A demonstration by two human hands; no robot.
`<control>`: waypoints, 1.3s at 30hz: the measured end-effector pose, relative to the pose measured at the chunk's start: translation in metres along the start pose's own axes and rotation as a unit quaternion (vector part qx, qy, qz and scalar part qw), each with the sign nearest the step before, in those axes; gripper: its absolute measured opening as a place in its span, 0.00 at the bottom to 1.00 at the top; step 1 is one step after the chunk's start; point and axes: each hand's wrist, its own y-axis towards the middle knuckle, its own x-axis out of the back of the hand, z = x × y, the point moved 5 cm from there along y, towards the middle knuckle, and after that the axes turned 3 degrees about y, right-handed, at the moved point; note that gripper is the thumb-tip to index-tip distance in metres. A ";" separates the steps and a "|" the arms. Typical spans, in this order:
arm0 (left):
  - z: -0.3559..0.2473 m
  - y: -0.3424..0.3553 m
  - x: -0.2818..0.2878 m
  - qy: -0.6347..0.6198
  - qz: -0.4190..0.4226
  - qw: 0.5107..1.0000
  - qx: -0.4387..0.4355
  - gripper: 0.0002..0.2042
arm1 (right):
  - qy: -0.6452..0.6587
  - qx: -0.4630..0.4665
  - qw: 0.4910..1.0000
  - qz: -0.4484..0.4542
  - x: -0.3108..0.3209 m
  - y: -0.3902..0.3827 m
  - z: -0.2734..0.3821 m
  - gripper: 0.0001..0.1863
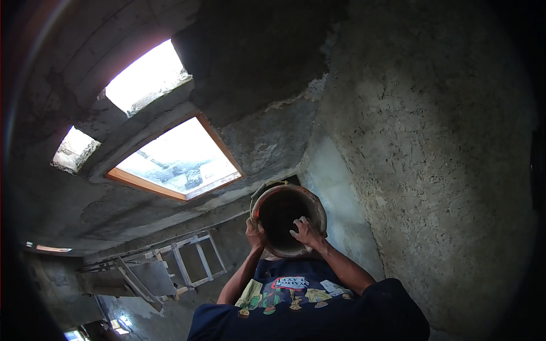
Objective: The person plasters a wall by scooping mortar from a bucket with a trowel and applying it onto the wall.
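Observation:
A round, dirty bucket point(318, 209) with a dark interior is in front of my dark printed T-shirt point(307, 318). My left hand point(254, 232) grips its left side, fingers closed against the outer wall near the rim. My right hand point(304, 232) reaches over the lower right rim, its bent fingers apart inside the bucket, with nothing visible in them. The bottom of the bucket is too dark to make out.
Rough grey plaster walls point(426, 159) surround me. A wood-framed window point(173, 159) and two smaller openings point(142, 79) let in light at the upper left. Wooden frames and boards point(196, 256), like scaffolding or a ladder, stand at the lower left.

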 end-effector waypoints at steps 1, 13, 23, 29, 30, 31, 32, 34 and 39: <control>0.002 0.000 -0.001 -0.004 0.001 1.000 -0.007 0.13 | 0.009 -0.022 0.999 0.030 -0.005 -0.003 -0.003 0.25; 0.021 -0.002 -0.013 0.069 -0.028 0.996 -0.051 0.15 | -0.236 0.102 0.959 0.119 -0.018 -0.010 -0.013 0.07; 0.001 0.000 -0.001 -0.028 -0.037 0.999 0.011 0.13 | -0.348 0.023 0.921 0.172 0.092 0.018 0.018 0.07; 0.003 -0.011 0.002 -0.029 -0.037 0.999 0.013 0.13 | -0.349 -0.015 0.912 0.213 0.072 0.015 0.005 0.07; 0.002 -0.011 0.003 -0.023 -0.038 0.999 0.021 0.13 | -0.344 -0.032 0.911 0.226 0.065 0.017 0.004 0.08; 0.001 -0.011 0.003 -0.016 -0.039 0.999 0.028 0.13 | -0.324 -0.055 0.908 0.259 0.059 0.019 0.009 0.12; 0.000 -0.010 0.004 -0.013 -0.040 0.999 0.027 0.13 | -0.321 -0.054 0.909 0.260 0.047 0.020 0.006 0.12; -0.001 -0.009 0.003 -0.003 -0.040 0.999 0.026 0.12 | -0.377 -0.029 0.905 0.196 0.026 0.023 -0.002 0.14; -0.005 -0.007 0.002 0.002 -0.037 0.999 0.019 0.12 | -0.232 -0.037 0.946 0.222 -0.004 0.026 -0.025 0.12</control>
